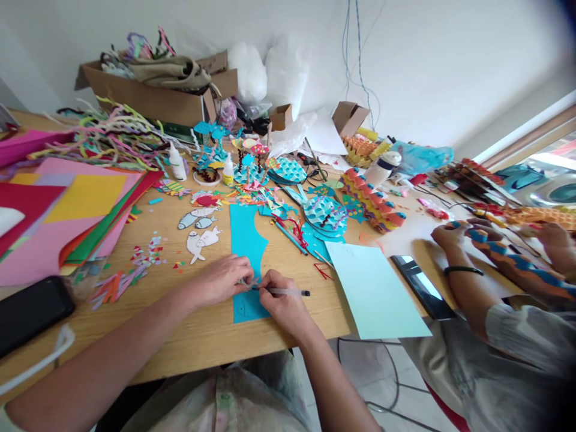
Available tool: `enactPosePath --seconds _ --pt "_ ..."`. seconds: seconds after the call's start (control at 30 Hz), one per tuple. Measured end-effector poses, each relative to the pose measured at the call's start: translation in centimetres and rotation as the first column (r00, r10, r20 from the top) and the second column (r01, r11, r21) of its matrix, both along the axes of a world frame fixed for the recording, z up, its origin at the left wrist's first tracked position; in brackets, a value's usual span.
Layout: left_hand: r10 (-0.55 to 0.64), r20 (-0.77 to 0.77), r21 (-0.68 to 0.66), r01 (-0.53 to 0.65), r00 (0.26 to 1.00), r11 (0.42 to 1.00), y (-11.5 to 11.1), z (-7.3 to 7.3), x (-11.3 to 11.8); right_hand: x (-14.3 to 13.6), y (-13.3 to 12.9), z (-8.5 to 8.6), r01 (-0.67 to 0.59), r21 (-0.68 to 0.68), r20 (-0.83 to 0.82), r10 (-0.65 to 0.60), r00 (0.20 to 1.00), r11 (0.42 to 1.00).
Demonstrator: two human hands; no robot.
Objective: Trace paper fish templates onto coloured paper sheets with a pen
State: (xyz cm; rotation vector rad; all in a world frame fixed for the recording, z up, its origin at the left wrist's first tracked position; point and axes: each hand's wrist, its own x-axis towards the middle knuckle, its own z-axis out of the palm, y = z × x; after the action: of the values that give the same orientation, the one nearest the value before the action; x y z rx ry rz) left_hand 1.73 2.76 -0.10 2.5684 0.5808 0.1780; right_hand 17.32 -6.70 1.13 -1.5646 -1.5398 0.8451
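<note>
A strip of bright blue paper (247, 231) lies before me on the wooden table, with a small fish-like outline drawn near its lower end. My right hand (283, 300) is closed round a pen (290, 292), its tip at the paper. My left hand (225, 279) rests on the strip, fingertips pressed together on a small greyish paper piece (248, 282), mostly hidden by the fingers. Left of the strip lie several white and grey fish cut-outs (197, 245), with outlines and eyes drawn on them.
Coloured sheets (90, 198) and a black phone (33, 315) lie left; paper scraps (144, 258) are scattered nearby. Glue bottles (177, 162) stand behind. A pale green sheet (378, 288) and another phone (423, 287) lie right, beside a co-worker's hands (450, 235) holding a wavy orange-blue strip.
</note>
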Motion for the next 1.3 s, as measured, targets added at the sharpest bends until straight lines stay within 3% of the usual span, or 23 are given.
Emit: enactPosePath --seconds 1.3 --pt "-0.027 0.025 0.063 0.026 0.999 0.998 -0.02 -0.38 -0.1 0.2 0.35 -0.19 0.053 0.015 0.011 -0.053 0.999 0.998"
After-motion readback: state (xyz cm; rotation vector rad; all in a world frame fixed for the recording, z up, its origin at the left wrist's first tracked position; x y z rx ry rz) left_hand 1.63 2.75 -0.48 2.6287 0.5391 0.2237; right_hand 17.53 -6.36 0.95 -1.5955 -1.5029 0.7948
